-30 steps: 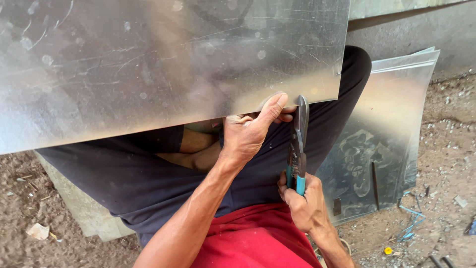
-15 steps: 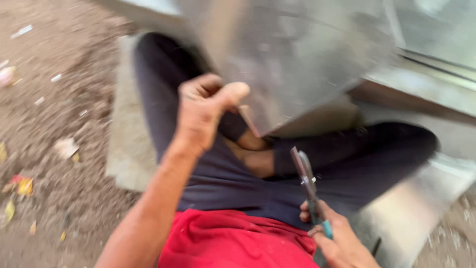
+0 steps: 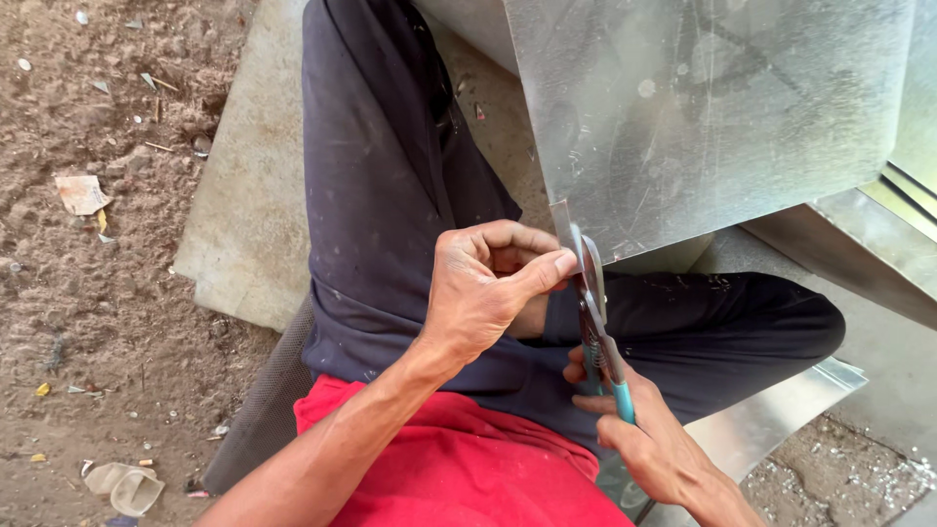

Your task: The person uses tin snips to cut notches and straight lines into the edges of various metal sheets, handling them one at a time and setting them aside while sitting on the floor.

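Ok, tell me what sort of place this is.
Probably an outdoor, makeshift sheet-metal work spot: bare dirt ground strewn with scraps, a large metal sheet across the seated person's lap, and snips in the right hand.

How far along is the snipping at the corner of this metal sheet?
Early. The right hand has teal-handled tin snips set at the lower corner of the metal sheet, while the left hand pinches a narrow strip there. No long cut shows; nearly all of that edge looks uncut.
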